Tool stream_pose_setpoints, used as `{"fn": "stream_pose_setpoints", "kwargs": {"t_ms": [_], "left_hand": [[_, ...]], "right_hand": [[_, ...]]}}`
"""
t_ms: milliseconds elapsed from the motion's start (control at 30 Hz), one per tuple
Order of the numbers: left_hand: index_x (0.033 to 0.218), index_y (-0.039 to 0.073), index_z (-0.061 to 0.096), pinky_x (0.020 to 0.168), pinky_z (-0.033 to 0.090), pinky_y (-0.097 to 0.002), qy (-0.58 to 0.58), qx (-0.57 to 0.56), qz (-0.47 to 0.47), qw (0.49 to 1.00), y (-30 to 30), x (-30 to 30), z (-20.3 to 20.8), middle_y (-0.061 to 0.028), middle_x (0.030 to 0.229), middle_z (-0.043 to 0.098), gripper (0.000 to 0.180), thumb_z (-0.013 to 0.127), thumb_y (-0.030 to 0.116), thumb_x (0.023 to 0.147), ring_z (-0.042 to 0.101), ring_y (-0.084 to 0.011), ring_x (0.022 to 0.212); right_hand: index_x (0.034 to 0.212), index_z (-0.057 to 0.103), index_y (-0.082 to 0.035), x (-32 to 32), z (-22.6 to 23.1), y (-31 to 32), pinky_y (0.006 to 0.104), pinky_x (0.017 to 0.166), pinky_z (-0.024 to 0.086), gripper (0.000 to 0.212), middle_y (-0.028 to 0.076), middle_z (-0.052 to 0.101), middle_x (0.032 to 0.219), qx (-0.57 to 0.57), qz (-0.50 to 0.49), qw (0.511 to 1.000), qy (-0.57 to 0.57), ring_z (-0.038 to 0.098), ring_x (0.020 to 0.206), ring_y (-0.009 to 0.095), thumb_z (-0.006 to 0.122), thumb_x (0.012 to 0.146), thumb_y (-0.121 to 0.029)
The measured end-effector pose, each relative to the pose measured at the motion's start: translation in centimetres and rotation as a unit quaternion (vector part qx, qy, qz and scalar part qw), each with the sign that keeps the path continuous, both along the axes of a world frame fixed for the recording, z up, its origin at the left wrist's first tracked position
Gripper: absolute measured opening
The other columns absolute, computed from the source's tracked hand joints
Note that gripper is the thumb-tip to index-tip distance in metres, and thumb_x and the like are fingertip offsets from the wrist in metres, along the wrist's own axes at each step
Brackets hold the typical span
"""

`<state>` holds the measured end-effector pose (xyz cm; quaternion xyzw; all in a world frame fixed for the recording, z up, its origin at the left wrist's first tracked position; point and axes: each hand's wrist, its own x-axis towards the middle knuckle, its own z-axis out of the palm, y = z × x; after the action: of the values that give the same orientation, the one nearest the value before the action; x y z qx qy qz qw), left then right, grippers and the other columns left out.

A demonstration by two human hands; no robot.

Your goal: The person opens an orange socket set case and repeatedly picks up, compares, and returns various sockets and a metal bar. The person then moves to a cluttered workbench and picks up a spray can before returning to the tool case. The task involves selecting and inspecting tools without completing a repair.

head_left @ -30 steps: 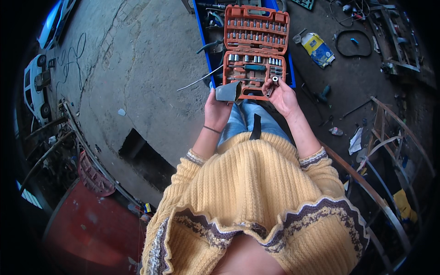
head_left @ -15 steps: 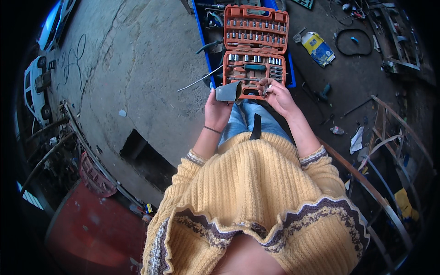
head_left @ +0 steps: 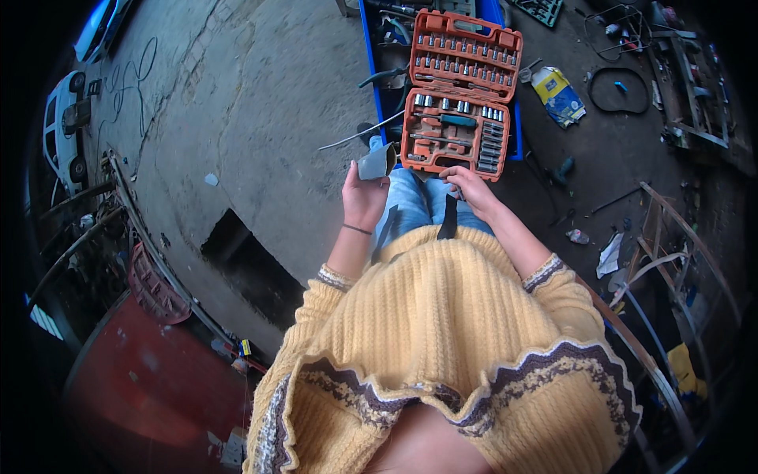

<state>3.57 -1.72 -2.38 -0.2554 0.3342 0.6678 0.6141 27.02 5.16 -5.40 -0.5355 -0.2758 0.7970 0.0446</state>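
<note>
My left hand (head_left: 364, 199) is closed round the lower part of a curled grey sheet (head_left: 376, 163) that looks like sandpaper. In my right hand (head_left: 470, 192) the fingertips pinch a small shiny metal piece (head_left: 458, 192), perhaps a socket, mostly hidden by the fingers. Just beyond both hands lies an opened orange socket set case (head_left: 454, 163). Its lid (head_left: 466, 49) is folded back and carries rows of small bits. The near half holds chrome sockets (head_left: 493, 114) and a teal-handled driver (head_left: 458, 120), and some of its slots are bare.
Under the case is a blue tray (head_left: 517, 130) with pliers (head_left: 380, 77) at its left. A yellow and blue bag (head_left: 558, 96) and a black belt loop (head_left: 618, 90) lie to the right. A dark rectangular pit (head_left: 249, 265) opens at the left. Metal frames (head_left: 671, 387) stand at the right.
Both hands have drawn nearer my body, away from the case, with the grey sheet and the small metal piece still held. The view has shifted, so the case appears farther right.
</note>
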Motion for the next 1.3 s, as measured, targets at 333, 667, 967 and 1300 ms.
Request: {"fn": "stream_pose_setpoints", "kwargs": {"t_ms": [333,667,967,1300], "left_hand": [[0.103,-0.005,0.056,0.088,0.042,-0.0334,-0.089,0.036,0.051,0.994,0.1,-0.8,-0.1,-0.0127,0.098,0.059,0.036,0.053,0.029,0.094,0.052,-0.0238,0.093],[0.117,-0.002,0.054,0.105,0.036,-0.0378,-0.15,0.091,0.059,0.983,1.3,-0.9,1.2,-0.0124,0.119,0.06,0.042,0.042,0.034,0.098,0.046,-0.0249,0.122],[0.122,0.003,0.053,0.107,0.032,-0.0376,-0.089,0.103,0.002,0.991,1.7,0.5,2.4,-0.0099,0.127,0.056,0.043,0.036,0.036,0.1,0.043,-0.0257,0.127],[0.104,-0.005,0.058,0.093,0.041,-0.0356,-0.067,0.022,-0.007,0.998,0.8,1.4,1.1,-0.0131,0.102,0.062,0.041,0.047,0.034,0.096,0.054,-0.0234,0.101]], "right_hand": [[0.096,0.065,-0.011,-1.0,0.9,-0.9,0.0224,0.065,0.034,0.022,-0.005,0.057,0.088,-0.086,-0.055,0.995,0.003,0.046,0.074,0.007,0.048,0.083,-0.016],[0.104,0.06,-0.01,-3.2,2.1,-0.5,0.0187,0.058,0.036,0.024,-0.001,0.056,0.08,-0.051,-0.034,0.997,0.048,0.046,0.066,0.006,0.041,0.097,-0.022],[0.095,0.06,-0.002,-7.4,5.5,-0.3,0.0209,0.066,0.042,0.014,-0.001,0.058,0.084,0.369,0.039,0.928,-0.001,0.053,0.074,0.006,0.064,0.084,-0.009],[0.091,0.063,-0.005,-6.8,3.7,1.7,0.028,0.066,0.048,0.019,0.006,0.065,0.078,0.385,0.024,0.912,-0.142,0.062,0.07,0.017,0.067,0.081,-0.02]]}}
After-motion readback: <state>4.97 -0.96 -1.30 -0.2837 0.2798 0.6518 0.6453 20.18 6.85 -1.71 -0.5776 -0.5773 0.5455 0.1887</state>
